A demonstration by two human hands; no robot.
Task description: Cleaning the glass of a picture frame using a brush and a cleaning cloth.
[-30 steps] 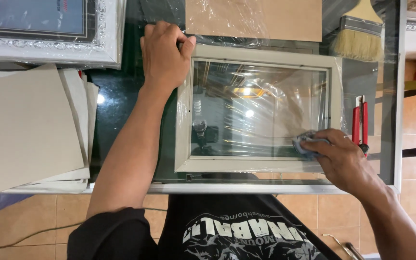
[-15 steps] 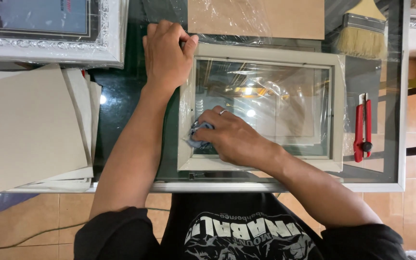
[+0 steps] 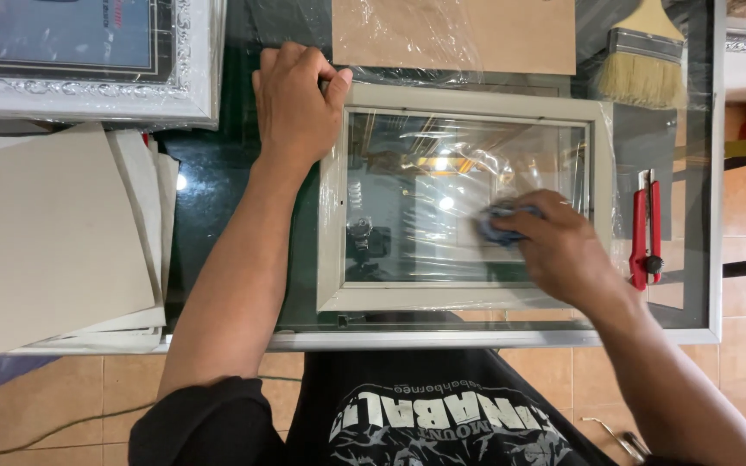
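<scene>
A pale beige picture frame point(image 3: 331, 224) with a glass pane lies flat on a glass-topped table. My left hand point(image 3: 293, 108) presses down on the frame's far left corner. A small blue cloth point(image 3: 496, 220) lies on the right part of the pane under my right hand point(image 3: 559, 250), whose fingers are closed on it. Clear plastic film lies crumpled over the pane and the frame's far edge.
A stack of grey cardboard sheets point(image 3: 45, 233) lies at the left. An ornate silver frame point(image 3: 88, 60) stands at the far left, a brown board point(image 3: 455, 34) at the far middle. At the right are a wide paintbrush point(image 3: 645, 60) and a red utility knife point(image 3: 645, 229).
My right hand slid with the cloth from the pane's right side to its left and back to the right. The left hand stayed on the corner.
</scene>
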